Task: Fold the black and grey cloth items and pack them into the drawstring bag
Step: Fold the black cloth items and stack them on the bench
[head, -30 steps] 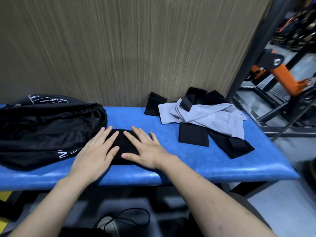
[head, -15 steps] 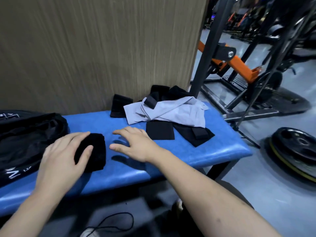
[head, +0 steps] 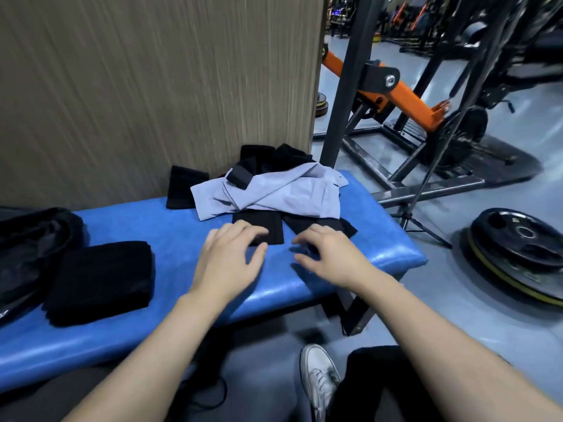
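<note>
Both hands, left hand (head: 227, 260) and right hand (head: 330, 254), hover loose-fingered, gripping nothing, at the black strips (head: 259, 228) under the grey cloth (head: 274, 193) near the tabletop (head: 380, 254) right edge; tugging risks dragging the pile off.

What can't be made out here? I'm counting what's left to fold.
- Head view: black pieces partly buried under the grey cloth; count unclear.
- Drawstring bag cut off by the left edge.
- Left hand and right hand fingertips blurred; contact unclear.
</note>
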Action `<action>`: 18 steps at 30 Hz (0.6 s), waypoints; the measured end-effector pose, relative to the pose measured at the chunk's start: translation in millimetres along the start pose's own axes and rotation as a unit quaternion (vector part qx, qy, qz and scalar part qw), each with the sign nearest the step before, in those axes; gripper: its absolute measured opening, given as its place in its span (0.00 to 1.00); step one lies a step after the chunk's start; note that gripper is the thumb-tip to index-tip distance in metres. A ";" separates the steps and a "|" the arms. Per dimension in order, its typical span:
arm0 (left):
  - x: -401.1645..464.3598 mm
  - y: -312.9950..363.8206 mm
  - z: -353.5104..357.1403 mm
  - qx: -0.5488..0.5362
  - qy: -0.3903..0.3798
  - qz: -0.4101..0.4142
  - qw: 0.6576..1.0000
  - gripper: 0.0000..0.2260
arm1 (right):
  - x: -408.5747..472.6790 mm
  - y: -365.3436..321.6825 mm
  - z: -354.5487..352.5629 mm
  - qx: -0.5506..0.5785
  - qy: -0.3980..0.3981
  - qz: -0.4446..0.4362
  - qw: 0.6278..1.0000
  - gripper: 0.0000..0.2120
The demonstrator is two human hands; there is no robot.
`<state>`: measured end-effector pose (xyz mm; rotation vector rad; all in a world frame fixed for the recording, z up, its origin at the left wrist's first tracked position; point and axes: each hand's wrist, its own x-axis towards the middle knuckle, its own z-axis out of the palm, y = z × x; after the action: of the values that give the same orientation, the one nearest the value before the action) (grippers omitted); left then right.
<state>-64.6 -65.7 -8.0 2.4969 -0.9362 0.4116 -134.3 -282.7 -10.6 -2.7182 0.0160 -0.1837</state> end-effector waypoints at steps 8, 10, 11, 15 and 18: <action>25.5 36.9 52.2 -0.030 -0.045 0.009 0.998 0.14 | -9.7 40.5 -2.4 -0.094 0.025 0.040 0.994 0.20; 29.8 38.2 59.6 -0.033 -0.057 0.005 0.998 0.15 | -5.7 43.3 -1.6 -0.113 0.037 0.048 0.992 0.18; 31.8 38.6 62.3 -0.033 -0.061 0.002 0.998 0.16 | -4.0 44.1 -1.9 -0.129 0.045 0.047 0.989 0.16; 36.0 41.3 68.0 -0.027 -0.071 -0.004 0.997 0.20 | -4.4 42.7 -6.5 -0.134 0.067 0.058 0.987 0.09; 37.3 43.2 68.3 -0.012 -0.086 -0.010 0.996 0.24 | -8.9 34.3 -15.3 -0.061 0.078 0.083 0.992 0.05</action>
<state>-58.5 -149.1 -38.3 2.5489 -0.9726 0.1799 -144.6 -319.8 -11.8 -2.7993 0.3076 -0.3557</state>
